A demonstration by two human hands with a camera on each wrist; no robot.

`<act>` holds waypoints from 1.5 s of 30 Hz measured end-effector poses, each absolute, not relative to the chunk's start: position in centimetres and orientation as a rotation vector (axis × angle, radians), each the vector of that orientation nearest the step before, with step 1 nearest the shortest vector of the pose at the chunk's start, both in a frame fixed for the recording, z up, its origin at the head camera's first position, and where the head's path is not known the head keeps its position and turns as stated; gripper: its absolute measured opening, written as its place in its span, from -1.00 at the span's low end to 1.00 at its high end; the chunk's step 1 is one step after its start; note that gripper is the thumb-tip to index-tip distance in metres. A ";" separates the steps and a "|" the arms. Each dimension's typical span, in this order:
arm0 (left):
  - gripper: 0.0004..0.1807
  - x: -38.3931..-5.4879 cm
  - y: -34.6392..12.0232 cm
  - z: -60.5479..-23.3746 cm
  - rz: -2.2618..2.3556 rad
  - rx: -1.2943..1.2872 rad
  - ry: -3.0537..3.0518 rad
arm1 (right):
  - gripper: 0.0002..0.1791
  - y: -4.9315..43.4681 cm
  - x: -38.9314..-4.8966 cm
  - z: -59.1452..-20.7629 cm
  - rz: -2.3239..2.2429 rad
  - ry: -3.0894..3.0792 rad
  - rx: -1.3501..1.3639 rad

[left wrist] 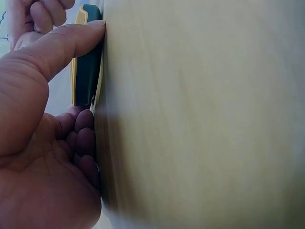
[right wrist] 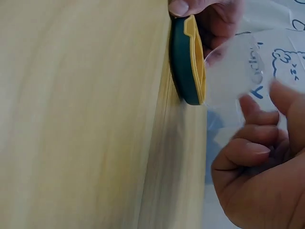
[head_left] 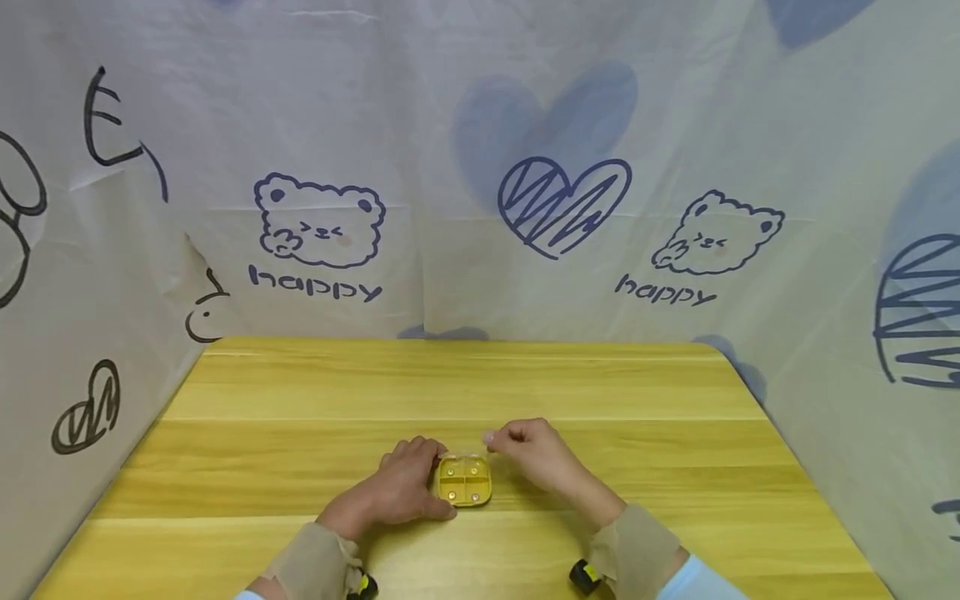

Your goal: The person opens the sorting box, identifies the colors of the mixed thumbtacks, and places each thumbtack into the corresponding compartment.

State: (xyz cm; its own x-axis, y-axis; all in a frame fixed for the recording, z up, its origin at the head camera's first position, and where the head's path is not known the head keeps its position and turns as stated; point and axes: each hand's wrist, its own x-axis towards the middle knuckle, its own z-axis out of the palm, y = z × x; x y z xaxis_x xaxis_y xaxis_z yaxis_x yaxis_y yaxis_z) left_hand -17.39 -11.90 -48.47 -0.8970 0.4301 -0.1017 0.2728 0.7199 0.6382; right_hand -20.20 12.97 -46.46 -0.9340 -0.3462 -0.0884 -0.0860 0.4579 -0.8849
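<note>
A small pill box (head_left: pixel 465 481) lies on the table, yellow inside and dark green outside, divided into several compartments. A small round spot shows in each compartment. Its clear lid (right wrist: pixel 231 71) stands raised from the far side. My left hand (head_left: pixel 408 483) grips the box from the left, thumb at the near side and fingers at the far side; the thumb rests against the green shell (left wrist: pixel 88 71) in the left wrist view. Beside the lid's free edge is my right hand (head_left: pixel 542 454), thumb and index finger apart, other fingers loosely curled.
The yellow wood-grain table (head_left: pixel 300 392) reaches back to a white cloth (head_left: pixel 442 250) with drawn bears and hearts. That cloth also rises along both sides. Dark wrist devices (head_left: pixel 585 575) sit under both cuffs.
</note>
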 end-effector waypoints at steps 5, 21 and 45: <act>-0.20 -17.3 -12.0 -48.5 0.948 0.558 2.682 | -0.69 13.0 -19.5 -46.5 -1.307 2.436 -0.503; -0.13 -17.2 -12.3 -48.4 0.970 0.610 2.608 | -0.12 13.0 -18.9 -47.9 -1.038 2.440 -0.640; -0.27 -17.6 -12.4 -48.5 1.023 0.554 2.584 | -0.17 13.2 -19.0 -48.3 -1.097 2.405 -0.636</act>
State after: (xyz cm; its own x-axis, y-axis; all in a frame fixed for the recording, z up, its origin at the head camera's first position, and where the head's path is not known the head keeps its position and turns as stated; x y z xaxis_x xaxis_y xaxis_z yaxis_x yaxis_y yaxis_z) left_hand -17.61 -12.43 -48.50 -0.8785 0.4573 -0.1381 0.2387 0.6708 0.7022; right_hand -18.97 13.19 -48.31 -0.8072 -0.5612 -0.1830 -0.2297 0.5842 -0.7785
